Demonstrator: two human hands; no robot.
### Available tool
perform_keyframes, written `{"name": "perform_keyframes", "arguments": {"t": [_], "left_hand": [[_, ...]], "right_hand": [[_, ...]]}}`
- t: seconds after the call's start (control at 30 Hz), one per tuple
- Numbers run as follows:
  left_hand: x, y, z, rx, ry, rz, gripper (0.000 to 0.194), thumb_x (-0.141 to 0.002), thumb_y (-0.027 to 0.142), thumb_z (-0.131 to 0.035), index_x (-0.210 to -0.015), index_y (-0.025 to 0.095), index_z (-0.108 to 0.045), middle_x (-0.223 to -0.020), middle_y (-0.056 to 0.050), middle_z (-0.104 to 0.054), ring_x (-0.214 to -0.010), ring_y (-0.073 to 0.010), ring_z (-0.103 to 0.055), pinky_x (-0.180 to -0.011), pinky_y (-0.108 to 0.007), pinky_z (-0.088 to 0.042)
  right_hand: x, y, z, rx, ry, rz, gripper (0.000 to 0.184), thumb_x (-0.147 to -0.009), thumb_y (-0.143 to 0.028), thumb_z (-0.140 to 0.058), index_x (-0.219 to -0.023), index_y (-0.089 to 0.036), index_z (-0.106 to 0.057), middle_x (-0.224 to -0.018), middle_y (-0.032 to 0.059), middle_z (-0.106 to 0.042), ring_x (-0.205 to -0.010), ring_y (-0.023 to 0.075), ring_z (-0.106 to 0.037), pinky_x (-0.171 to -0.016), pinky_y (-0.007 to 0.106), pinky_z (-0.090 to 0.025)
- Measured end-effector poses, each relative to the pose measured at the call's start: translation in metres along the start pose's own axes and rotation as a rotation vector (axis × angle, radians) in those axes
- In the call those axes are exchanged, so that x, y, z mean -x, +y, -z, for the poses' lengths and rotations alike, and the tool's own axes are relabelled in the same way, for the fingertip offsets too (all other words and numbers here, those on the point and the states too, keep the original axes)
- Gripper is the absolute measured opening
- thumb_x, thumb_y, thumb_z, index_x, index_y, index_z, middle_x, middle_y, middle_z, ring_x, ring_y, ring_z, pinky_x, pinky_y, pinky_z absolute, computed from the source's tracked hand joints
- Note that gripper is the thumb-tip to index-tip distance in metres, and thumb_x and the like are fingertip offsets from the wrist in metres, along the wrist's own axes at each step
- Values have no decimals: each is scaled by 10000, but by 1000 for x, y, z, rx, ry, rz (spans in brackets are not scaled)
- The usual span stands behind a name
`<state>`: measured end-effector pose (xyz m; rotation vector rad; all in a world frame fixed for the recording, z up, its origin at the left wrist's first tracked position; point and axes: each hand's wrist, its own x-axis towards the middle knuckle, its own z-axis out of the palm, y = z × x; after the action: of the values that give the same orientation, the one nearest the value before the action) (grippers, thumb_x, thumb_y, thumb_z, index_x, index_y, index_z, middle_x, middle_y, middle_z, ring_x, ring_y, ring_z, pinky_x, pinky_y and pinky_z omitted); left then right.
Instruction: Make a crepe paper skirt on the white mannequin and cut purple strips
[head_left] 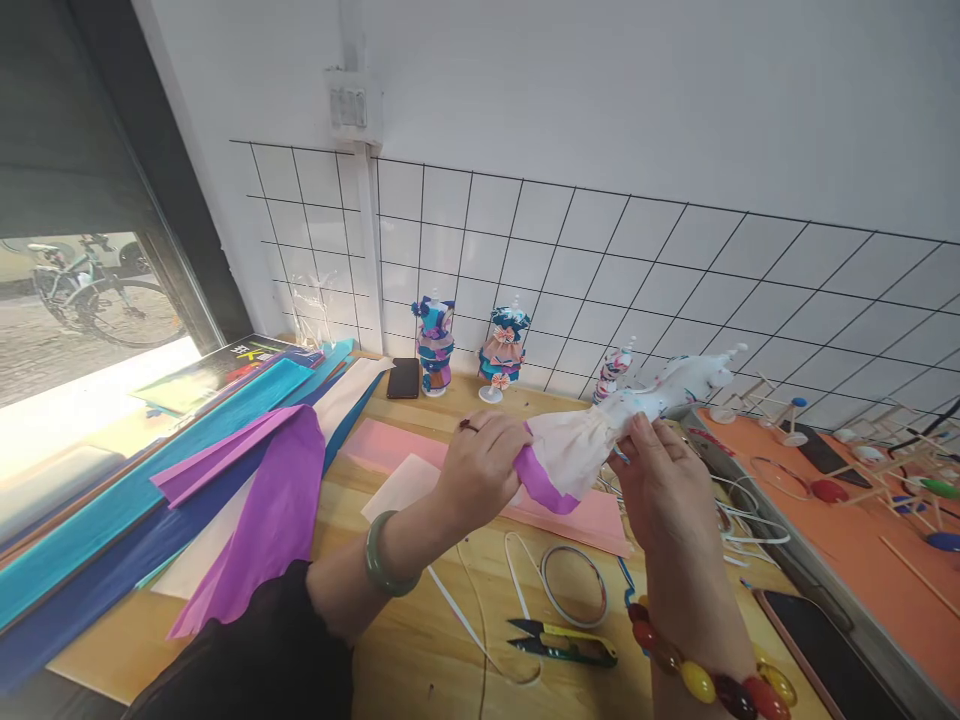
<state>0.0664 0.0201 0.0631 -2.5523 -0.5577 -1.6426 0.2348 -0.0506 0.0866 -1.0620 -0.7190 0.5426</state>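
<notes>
Hem (pixel 541 485) is in left grip (pixel 484 465), mannequin (pixel 694 380) in right grip (pixel 666 475), seemingly clear of grid (pixel 630 196)

Up top, a plain white wall (pixel 637 100) fills the scene, and across its lower half runs a black wire grid (pixel 551 270). There's a switch box (pixel 349 107) on the left, white trunking (pixel 368 210) dropping straight down from it. Over at far left, a dark panel (pixel 60 130) hangs above a bright opening; outside, a bicycle (pixel 112 290) stands on stony ground (pixel 26 365). Daylight floods in there, washing out that end of the pale wooden table (pixel 401 675). Far right: an orange surface (pixel 855 530), grey-edged.
</notes>
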Motion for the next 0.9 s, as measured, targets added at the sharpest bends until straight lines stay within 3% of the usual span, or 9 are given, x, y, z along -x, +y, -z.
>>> {"name": "perform_keyframes", "arguments": {"t": [0.53, 0.7, 0.8, 0.9], "left_hand": [[-2, -9, 0, 39, 56, 186, 148, -770, 119, -499, -859, 195, -591, -772, -18, -664, -772, -159, -590, -732, -307, -421], [-9, -16, 5, 213, -71, 484, 132, -806, 229, -504, -915, 197, -570, -809, -21, -667, -814, -164, -605, -750, -305, -428], [-15, -17, 11, 584, -195, 749, 300, -823, 298, -499, -1103, 191, -495, -763, -19, -671, -678, -136, -598, -651, -268, -446], [-19, -13, 16, 991, -368, 979, 580, -823, 404, -513, -1318, 191, -298, -797, -44, -669, -488, -95, -541, -459, -217, -390]], "right_hand": [[1, -8, 0, -61, 43, 34, 253, -717, -386, -686, -875, -206, -606, -994, 44, -616, -857, 162, -585, -699, 305, -481], [-4, -7, 4, -43, 55, 63, 260, -723, -393, -678, -885, -208, -595, -986, 36, -617, -855, 159, -587, -695, 297, -476], [-6, -5, 7, -30, 61, 75, 251, -728, -397, -670, -871, -208, -587, -956, 29, -623, -829, 155, -592, -677, 293, -475], [-7, -2, 6, -36, 78, 86, 252, -718, -381, -678, -876, -210, -582, -986, 27, -623, -867, 158, -595, -706, 304, -480]]}}
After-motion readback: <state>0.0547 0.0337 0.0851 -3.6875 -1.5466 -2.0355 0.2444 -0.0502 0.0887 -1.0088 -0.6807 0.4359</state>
